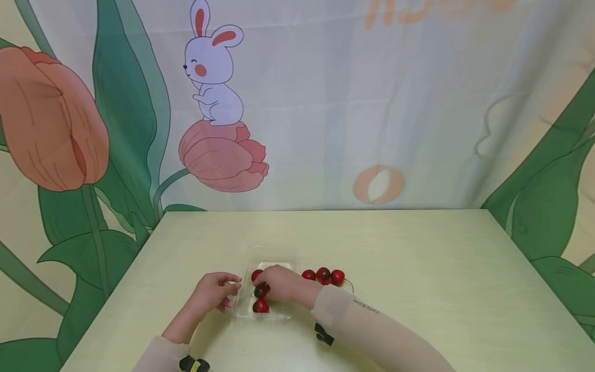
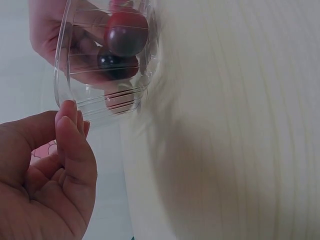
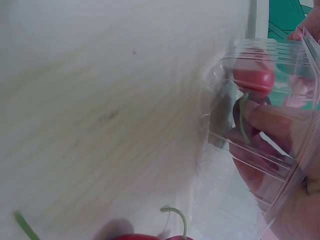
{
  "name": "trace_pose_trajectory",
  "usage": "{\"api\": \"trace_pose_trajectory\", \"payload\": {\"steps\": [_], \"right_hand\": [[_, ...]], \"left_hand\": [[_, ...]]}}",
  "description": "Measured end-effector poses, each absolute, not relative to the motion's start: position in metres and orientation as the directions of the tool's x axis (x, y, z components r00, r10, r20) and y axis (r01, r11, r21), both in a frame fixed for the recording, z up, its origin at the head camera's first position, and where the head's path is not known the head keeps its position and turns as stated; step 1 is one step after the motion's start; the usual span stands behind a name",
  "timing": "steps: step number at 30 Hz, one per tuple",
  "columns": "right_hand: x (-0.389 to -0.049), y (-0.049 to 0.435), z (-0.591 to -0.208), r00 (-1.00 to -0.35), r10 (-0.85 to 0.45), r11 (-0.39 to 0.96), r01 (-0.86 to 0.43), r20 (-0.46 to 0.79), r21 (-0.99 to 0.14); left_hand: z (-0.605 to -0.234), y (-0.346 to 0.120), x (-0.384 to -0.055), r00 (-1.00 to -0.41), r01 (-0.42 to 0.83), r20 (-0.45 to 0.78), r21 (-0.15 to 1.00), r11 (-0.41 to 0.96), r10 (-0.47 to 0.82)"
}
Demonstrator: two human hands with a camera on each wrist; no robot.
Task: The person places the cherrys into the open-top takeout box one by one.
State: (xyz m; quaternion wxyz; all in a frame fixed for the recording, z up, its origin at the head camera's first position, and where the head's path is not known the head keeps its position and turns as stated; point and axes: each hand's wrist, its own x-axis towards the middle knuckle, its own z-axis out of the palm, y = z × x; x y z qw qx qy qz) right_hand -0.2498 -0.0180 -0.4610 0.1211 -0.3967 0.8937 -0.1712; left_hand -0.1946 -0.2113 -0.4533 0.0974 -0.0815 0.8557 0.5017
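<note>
A clear plastic box [image 1: 267, 250] lies on the table with several red cherries in it. My left hand [image 1: 215, 293] is at its left side; in the left wrist view the thumb and a finger pinch the rim [image 2: 61, 80] near a corner. My right hand [image 1: 281, 283] reaches down inside the box. Its thumb and fingers hold a dark cherry [image 1: 262, 290] with a green stem [image 3: 243, 117]. A red cherry [image 1: 261, 306] sits at the near end of the box, and another cherry [image 1: 256, 274] shows beside the right fingers, partly covered.
Right of the box lies a loose group of cherries [image 1: 323, 274], partly behind the right forearm; one has a long stem. The pale table [image 1: 418, 258] ends at a printed curtain [image 1: 302, 103]. Each wrist wears a dark band [image 1: 194, 363].
</note>
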Motion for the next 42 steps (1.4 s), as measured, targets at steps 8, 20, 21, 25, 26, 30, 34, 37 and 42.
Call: {"api": "trace_pose_trajectory", "payload": {"steps": [8,20,21,25,26,30,34,37,42], "right_hand": [[-0.2508,-0.0182,-0.4618,-0.656,-0.749,0.628,-0.663,-0.089,-0.407],[-0.2486,-0.0197,-0.4611,-0.665,-0.736,0.649,-0.643,-0.122,-0.408],[-0.2481,-0.0196,-0.4605,-0.664,-0.737,0.649,-0.644,-0.124,-0.405],[-0.2457,-0.0189,-0.457,-0.657,-0.744,0.645,-0.655,-0.125,-0.395],[-0.2453,-0.0187,-0.4561,-0.655,-0.745,0.644,-0.656,-0.126,-0.393],[-0.2449,-0.019,-0.4552,-0.647,-0.752,0.637,-0.666,-0.124,-0.389],[-0.2452,-0.0197,-0.4558,-0.644,-0.754,0.636,-0.669,-0.127,-0.384],[-0.2457,-0.0199,-0.4557,-0.641,-0.757,0.634,-0.675,-0.124,-0.378],[-0.2467,-0.0189,-0.453,-0.647,-0.752,0.639,-0.669,-0.125,-0.38]], "left_hand": [[-0.453,-0.211,-0.1951,-0.967,-0.242,-0.251,0.839,0.487,-0.047],[-0.4547,-0.2116,-0.196,-0.967,-0.242,-0.251,0.834,0.496,-0.05],[-0.4548,-0.2116,-0.196,-0.967,-0.242,-0.25,0.834,0.496,-0.05],[-0.4546,-0.2113,-0.1957,-0.967,-0.241,-0.251,0.833,0.497,-0.049],[-0.4546,-0.2113,-0.1957,-0.967,-0.241,-0.251,0.834,0.497,-0.048],[-0.4556,-0.2124,-0.1955,-0.967,-0.24,-0.251,0.836,0.494,-0.045],[-0.4564,-0.2135,-0.1956,-0.968,-0.234,-0.246,0.839,0.491,-0.041],[-0.4566,-0.2138,-0.1959,-0.971,-0.224,-0.238,0.841,0.493,-0.034],[-0.457,-0.2146,-0.1965,-0.97,-0.227,-0.241,0.833,0.505,-0.038]]}}
